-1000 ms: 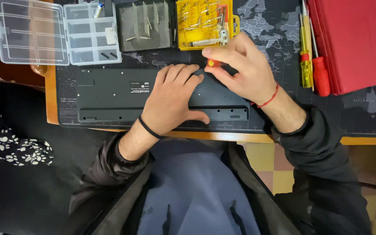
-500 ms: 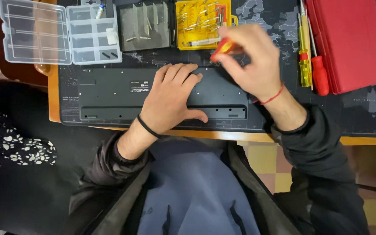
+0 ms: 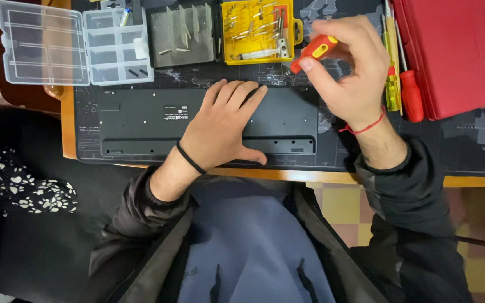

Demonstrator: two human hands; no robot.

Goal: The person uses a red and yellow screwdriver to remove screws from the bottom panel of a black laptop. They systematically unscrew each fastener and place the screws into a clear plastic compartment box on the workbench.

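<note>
Clear plastic organizer box (image 3: 74, 47) far left on the wooden desk edge (image 3: 67, 129), dark map-print desk mat (image 3: 467, 140) over the rest. Left hand (image 3: 223, 126) flat, fingers spread on the upturned black keyboard (image 3: 141, 120). Yellow bit case (image 3: 256, 28) behind it. Right hand (image 3: 346, 67) above the mat, fingers pinching a red-orange screwdriver (image 3: 314, 51). Red case (image 3: 450, 53) far right. Checkered floor (image 3: 343, 207) below.

- keyboard (image 3: 158, 120): matt black plastic underside, smooth
- screwdriver (image 3: 314, 51): glossy red and yellow plastic handle
- organiser box (image 3: 77, 42): clear, shiny plastic
- bit case (image 3: 256, 31): yellow plastic, bright metal bits
- red case (image 3: 450, 53): smooth, faintly glossy
- desk mat (image 3: 467, 140): matt dark cloth
- desk edge (image 3: 467, 180): wood
</note>
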